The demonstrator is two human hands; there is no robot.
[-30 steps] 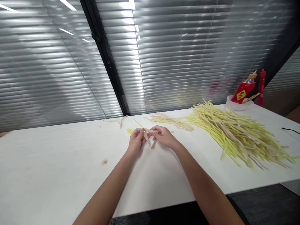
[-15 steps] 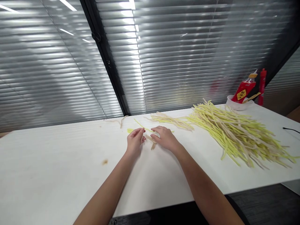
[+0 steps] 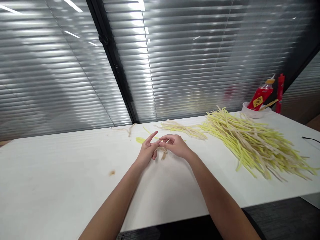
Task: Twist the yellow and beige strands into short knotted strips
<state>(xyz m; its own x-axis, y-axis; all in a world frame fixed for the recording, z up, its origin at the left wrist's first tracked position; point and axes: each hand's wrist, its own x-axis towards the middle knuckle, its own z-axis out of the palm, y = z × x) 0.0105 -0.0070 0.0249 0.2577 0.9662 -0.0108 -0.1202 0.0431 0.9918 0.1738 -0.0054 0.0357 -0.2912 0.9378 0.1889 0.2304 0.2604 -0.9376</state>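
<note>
L hand point(image 3: 147, 152), index out, meets R hand point(image 3: 176, 146), fingers bent, grips unclear, by tan strips point(image 3: 164, 154) w/ big yellow-tan pile point(image 3: 250, 141) loose.

A heap of strips point(image 3: 255, 143) is lying on the right of the table point(image 3: 75, 173), a smaller bundle point(image 3: 185, 129) just left of it. Behind the heap, a bowl point(image 3: 252, 114) is holding a tilted bottle point(image 3: 260, 96).

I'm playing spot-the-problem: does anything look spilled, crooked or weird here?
Yes, a brownish spot is on the white table, left of the left hand; it looks like a stain, though I can't tell from what. Also, the red bottle leans in its plastic bowl instead of standing straight.
</note>
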